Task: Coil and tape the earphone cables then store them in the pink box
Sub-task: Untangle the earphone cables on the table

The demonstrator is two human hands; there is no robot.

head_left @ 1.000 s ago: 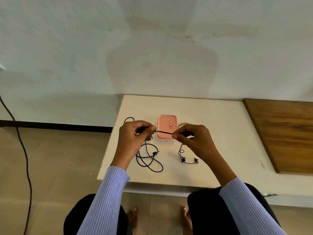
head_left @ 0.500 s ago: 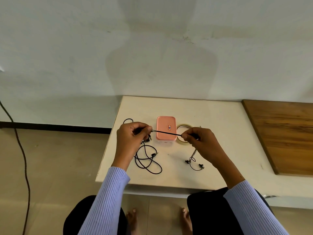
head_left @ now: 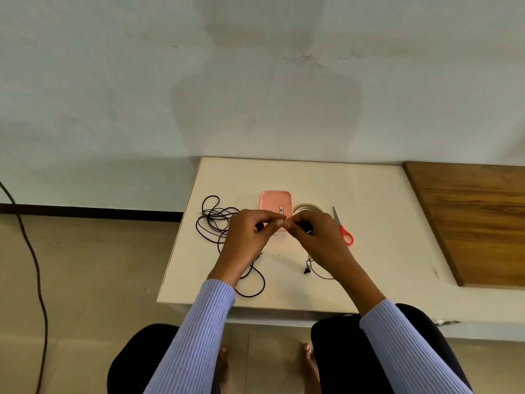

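Both hands are raised just above the bench [head_left: 369,217], meeting fingertip to fingertip in front of the pink box [head_left: 274,201]. The left hand [head_left: 250,237] has its fingers curled inward, thumb and forefinger pinched together at the point where the hands meet; the right hand [head_left: 318,237] mirrors it, fingers bent and clamped on a short dark stretch of earphone cable [head_left: 318,268] (the held part is mostly hidden between the fingertips). Whether the left fingers also grip that cable, I cannot tell for certain, though they are closed tight against the same spot. Both forearms come up from the lap in ribbed lilac sleeves [head_left: 199,336].

From under the right hand the thin cable hangs down to the bench, ending in a small earbud and a loop near the wrist. A second, loose tangle of black cable [head_left: 216,220] lies on the bench to the left, its loops trailing beneath the left wrist toward the near edge.

The pink box lies flat with its lid on, so its inside is not visible. A tape roll [head_left: 308,207] sits just beside it on the right, partly covered by the right hand, and red-handled scissors [head_left: 343,230] lie further right.
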